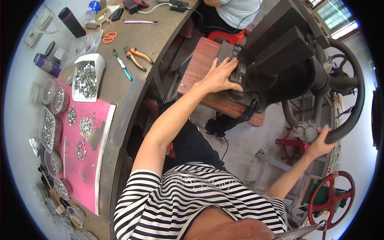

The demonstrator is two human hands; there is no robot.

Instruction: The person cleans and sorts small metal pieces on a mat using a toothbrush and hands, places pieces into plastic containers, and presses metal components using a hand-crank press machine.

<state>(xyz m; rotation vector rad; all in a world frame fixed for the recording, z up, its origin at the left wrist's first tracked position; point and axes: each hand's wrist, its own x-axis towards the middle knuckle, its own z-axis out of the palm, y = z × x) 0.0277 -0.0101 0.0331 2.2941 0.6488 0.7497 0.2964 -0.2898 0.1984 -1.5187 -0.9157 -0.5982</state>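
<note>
While a co-worker in a white shirt sits on a red stool at the far side of a workshop, a person in a black-and-white striped top has both hands at a dark metal press. The left hand, open with its fingers spread, lies over the metal tooling at the press, above a reddish wooden board just right of the workbench; whether the fingertips hold a small part cannot be told. The right hand is closed on the near rim of a large black handwheel at right, beside a grey rag bundled on the rim. At left, the bench carries a white plastic tray heaped with small shiny metal pieces, with more scattered in piles on a pink sheet nearer by and in clear plastic tubs along the wall. Orange-handled cutters, orange scissors and a purple-handled brush lie toward the bench's far end. A smaller red handwheel stands at near right.
</note>
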